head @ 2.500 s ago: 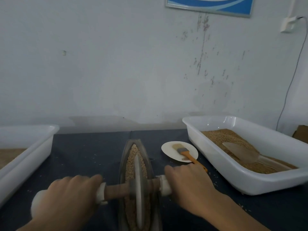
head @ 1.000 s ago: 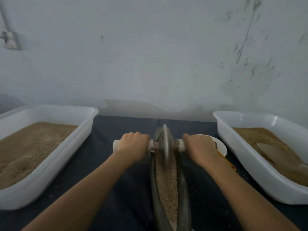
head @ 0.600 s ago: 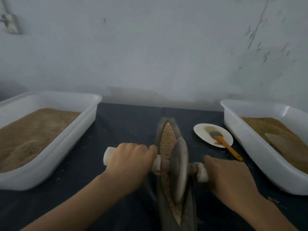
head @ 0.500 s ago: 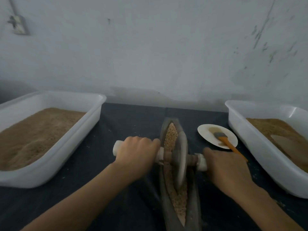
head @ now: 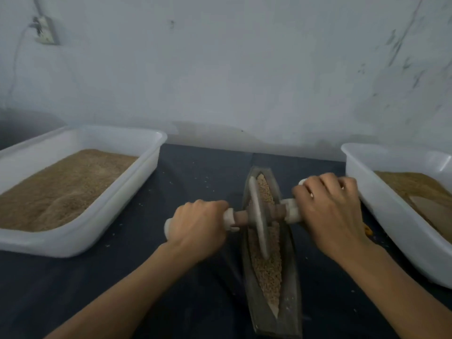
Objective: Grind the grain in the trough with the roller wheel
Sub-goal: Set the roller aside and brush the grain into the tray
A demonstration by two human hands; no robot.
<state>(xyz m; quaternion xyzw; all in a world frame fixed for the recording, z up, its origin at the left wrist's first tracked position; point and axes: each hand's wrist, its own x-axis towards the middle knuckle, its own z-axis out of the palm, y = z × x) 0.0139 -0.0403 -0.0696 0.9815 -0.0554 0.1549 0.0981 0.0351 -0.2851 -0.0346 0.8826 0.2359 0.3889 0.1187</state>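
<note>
The left hand (head: pixel 195 227) has its fingers clamped on the axle's left handle; the roller wheel (head: pixel 258 216) stands between both hands in the trough (head: pixel 291 285), whose long axis runs away from the fingers. The right hand (head: pixel 329 211) clamps the right handle, slightly farther forward.

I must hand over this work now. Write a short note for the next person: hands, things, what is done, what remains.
Left hand grips the left handle; right hand grips the right handle.
Roller wheel stands in the trough, in its far half, tilted.
Grain in the trough looks mostly whole.
White tubs on the left and right hold brown material.
Left: keep rolling along the full trough.
</note>
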